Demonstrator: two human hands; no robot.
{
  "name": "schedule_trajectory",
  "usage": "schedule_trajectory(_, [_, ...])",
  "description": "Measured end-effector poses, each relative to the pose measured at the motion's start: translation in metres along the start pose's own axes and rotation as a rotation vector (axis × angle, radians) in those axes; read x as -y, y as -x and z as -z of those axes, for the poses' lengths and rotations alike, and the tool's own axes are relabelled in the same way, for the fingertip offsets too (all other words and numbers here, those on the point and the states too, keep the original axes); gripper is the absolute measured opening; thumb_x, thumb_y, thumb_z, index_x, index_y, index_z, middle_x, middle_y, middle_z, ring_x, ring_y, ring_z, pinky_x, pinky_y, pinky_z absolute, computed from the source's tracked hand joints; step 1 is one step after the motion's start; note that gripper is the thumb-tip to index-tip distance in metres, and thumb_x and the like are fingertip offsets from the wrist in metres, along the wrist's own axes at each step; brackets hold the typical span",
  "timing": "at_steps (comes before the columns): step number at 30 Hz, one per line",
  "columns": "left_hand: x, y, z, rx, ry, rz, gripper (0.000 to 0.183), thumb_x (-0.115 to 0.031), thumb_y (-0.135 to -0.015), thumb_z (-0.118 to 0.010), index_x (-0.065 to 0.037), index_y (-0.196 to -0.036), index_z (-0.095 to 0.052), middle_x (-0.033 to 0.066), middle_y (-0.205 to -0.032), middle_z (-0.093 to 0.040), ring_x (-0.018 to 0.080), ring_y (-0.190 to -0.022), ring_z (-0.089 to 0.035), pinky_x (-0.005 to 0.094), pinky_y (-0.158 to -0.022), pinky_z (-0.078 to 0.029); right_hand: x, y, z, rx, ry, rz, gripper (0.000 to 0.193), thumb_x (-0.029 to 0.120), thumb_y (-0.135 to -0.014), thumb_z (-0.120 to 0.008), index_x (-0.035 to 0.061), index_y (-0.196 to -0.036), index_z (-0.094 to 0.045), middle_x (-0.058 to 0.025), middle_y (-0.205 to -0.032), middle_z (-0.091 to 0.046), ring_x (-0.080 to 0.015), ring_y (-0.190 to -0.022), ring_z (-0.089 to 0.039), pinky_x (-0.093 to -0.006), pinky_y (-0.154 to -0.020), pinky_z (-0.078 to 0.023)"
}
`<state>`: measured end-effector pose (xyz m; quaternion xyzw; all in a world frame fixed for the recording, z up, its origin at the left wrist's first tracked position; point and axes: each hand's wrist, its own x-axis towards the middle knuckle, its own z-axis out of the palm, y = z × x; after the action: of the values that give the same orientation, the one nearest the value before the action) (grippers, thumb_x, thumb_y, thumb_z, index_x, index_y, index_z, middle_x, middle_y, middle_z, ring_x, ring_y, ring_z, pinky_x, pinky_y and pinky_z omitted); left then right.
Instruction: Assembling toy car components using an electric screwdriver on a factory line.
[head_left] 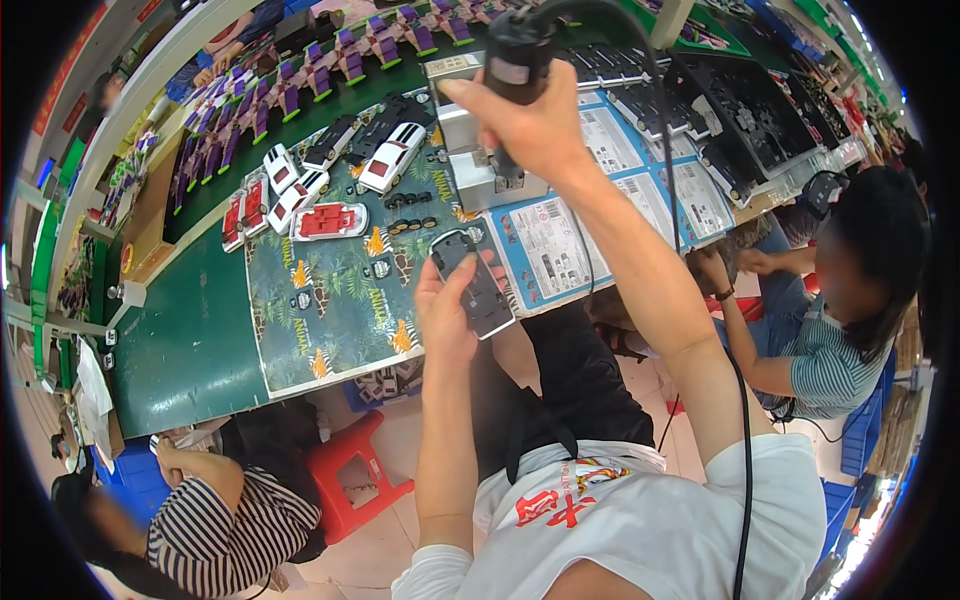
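Note:
My left hand [446, 308] grips a toy car [484, 298] above the table's near edge. The car's black underside faces up, with a thin white body edge around it. My right hand [540, 128] is wrapped round a black corded electric screwdriver [519, 62], held upright. Its lower end reaches down to a silver metal box [463, 136]; the tip is too small to make out. Left of the box lie white toy cars [392, 158], black chassis [385, 120] and small black wheels [408, 224]. Red interiors show in an upturned white car body [330, 221].
A patterned mat [345, 325] and blue printed sheets [540, 245] cover the green table [180, 340]. Purple toy parts [290, 100] line its far side. A black tray [745, 115] holds dark parts at right. The screwdriver's cable [672, 150] hangs beside my right arm. Other people sit left and right.

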<state>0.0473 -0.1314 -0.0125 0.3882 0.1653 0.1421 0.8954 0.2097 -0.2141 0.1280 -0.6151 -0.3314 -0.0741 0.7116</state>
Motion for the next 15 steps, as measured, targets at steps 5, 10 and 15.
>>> schedule_trajectory(5, [0.006, 0.002, -0.007, 0.006, -0.009, 0.005, 0.018, -0.012, -0.097, -0.063, -0.003, -0.112, -0.058, 0.0135, -0.098, -0.072, 0.0209, -0.079, -0.073, 0.0345, -0.070, -0.062, 0.032, 0.039, 0.012, -0.009, -0.397, -0.094, 0.018, 0.012, -0.084, -0.076, 0.0016, -0.077, -0.064, -0.0030, -0.054, -0.057, -0.0102, -0.045, -0.055, -0.0242, -0.047, -0.044])
schedule_trajectory(10, [0.006, 0.005, -0.006, 0.055, -0.085, 0.000, 0.018, -0.012, -0.098, -0.062, -0.002, -0.113, -0.059, 0.0129, -0.097, -0.072, 0.0198, -0.079, -0.073, 0.0326, -0.069, -0.061, 0.034, 0.063, -0.004, 0.014, -0.519, -0.047, 0.016, 0.010, -0.085, -0.074, 0.0005, -0.082, -0.061, -0.0048, -0.059, -0.059, -0.0113, -0.048, -0.057, -0.0246, -0.048, -0.046])
schedule_trajectory(15, [0.003, 0.007, -0.011, 0.035, -0.085, 0.021, 0.020, -0.008, -0.096, -0.062, -0.001, -0.115, -0.060, 0.0108, -0.096, -0.072, 0.0172, -0.076, -0.071, 0.0304, -0.067, -0.060, 0.028, 0.071, -0.013, 0.012, -0.493, -0.057, 0.017, 0.006, -0.083, -0.077, 0.0017, -0.080, -0.061, -0.0027, -0.061, -0.059, -0.0075, -0.050, -0.056, -0.0207, -0.047, -0.043])
